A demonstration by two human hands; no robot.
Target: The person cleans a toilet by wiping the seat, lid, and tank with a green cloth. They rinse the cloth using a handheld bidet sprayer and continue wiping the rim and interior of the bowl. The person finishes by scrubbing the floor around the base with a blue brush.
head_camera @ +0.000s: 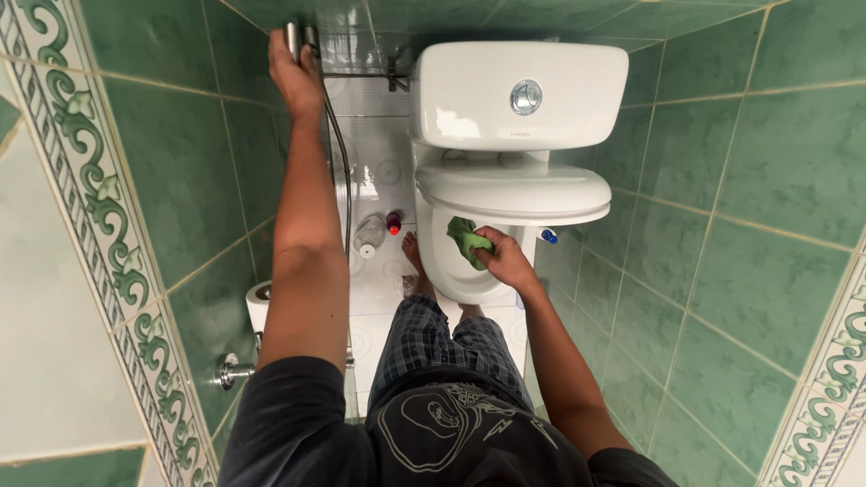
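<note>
While the green tiled walls (pixel 767 225) close in on both sides, the white toilet (pixel 505 180) fills the middle of the view, its cistern (pixel 469 108) against the far wall, its lid (pixel 514 191) down, and its bowl (pixel 446 271) curving below the lid's front edge. Wiping looks under way rather than finished, judging by where the cloth sits: the right hand (pixel 507 261) presses a crumpled green cloth (pixel 467 239) against the outside of the bowl just under the seat rim, fingers curled tight around the cloth. Whether the lid, cistern or the rest of the bowl have been wiped cannot be told; no streaks or dirt show either way. The left hand (pixel 293 77) reaches up along the left wall, fingers wrapped around a chrome spray handle (pixel 298 38), whose hose (pixel 341 171) hangs down toward the white floor (pixel 379 144). On that floor, beside the toilet's left edge, lies a clear bottle (pixel 370 234) next to a small red-capped one (pixel 394 222), near a bare foot (pixel 413 252). A toilet roll (pixel 258 302) sits low on the left wall above a chrome valve (pixel 230 371), and a small blue-tipped object (pixel 548 236) pokes out at the bowl's right side.
</note>
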